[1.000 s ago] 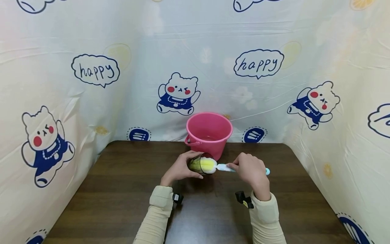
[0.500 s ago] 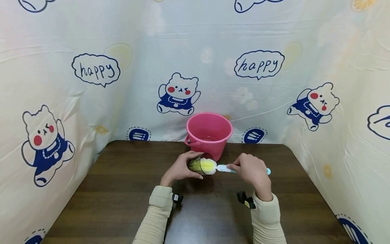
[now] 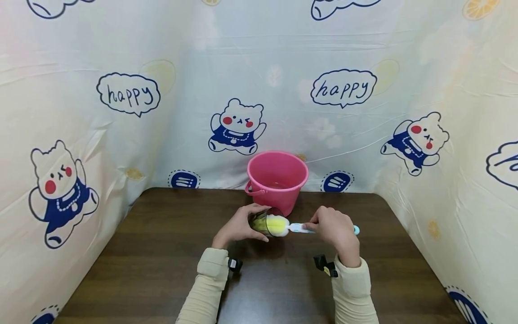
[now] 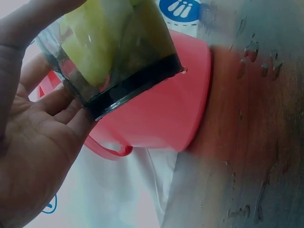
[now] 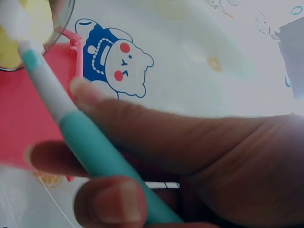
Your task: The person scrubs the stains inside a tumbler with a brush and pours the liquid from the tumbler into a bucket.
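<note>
Above the bench (image 3: 162, 247), left grip (image 3: 238, 226) clasps the cup (image 3: 259, 223); right grip (image 3: 336, 226) pinches the brush (image 3: 297, 228); in-line strokes seem best.

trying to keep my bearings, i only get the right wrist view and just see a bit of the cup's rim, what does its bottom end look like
Observer: In the left wrist view the cup has a dark base.
Operator: noted, any wet down below, my picture doesnt show it
Observer: Yes, the left wrist view shows clear drops on the brown tabletop.
Operator: last one, anything poking out behind, where my picture cuts off
Observer: Yes, in the head view the light blue tip of the brush handle shows beyond the right grip.
</note>
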A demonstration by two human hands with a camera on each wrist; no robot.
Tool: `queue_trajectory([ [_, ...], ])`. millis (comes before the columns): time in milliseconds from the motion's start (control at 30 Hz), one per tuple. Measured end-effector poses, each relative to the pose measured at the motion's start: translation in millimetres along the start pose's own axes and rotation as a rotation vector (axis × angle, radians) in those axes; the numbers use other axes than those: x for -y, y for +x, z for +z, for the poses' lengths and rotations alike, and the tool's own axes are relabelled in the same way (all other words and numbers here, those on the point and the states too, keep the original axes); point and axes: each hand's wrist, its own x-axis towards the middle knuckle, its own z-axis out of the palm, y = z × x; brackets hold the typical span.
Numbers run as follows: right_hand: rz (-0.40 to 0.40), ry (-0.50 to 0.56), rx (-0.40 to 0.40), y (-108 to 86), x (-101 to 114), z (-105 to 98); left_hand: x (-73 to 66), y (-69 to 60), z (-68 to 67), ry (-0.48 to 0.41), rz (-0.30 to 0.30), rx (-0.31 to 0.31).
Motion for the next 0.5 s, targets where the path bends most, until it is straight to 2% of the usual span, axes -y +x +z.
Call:
queue_trajectory([
  [200,-0.098,0.007,0.007,-2.9,-3.6,-4.5,-0.6,0.7,-1.4,-0.004,0.006,-0.007],
  [367,-0.191,0.005,0.037,-1.2,-7.3,-4.4,-2.0,-1.6,-3.6,-0.008,-0.027,0.011],
  [500,-0.185,0.033,0.064,-1.3,-8.4,-3.4,-3.6,-2.8,-3.3,-0.005,-0.034,0.026],
])
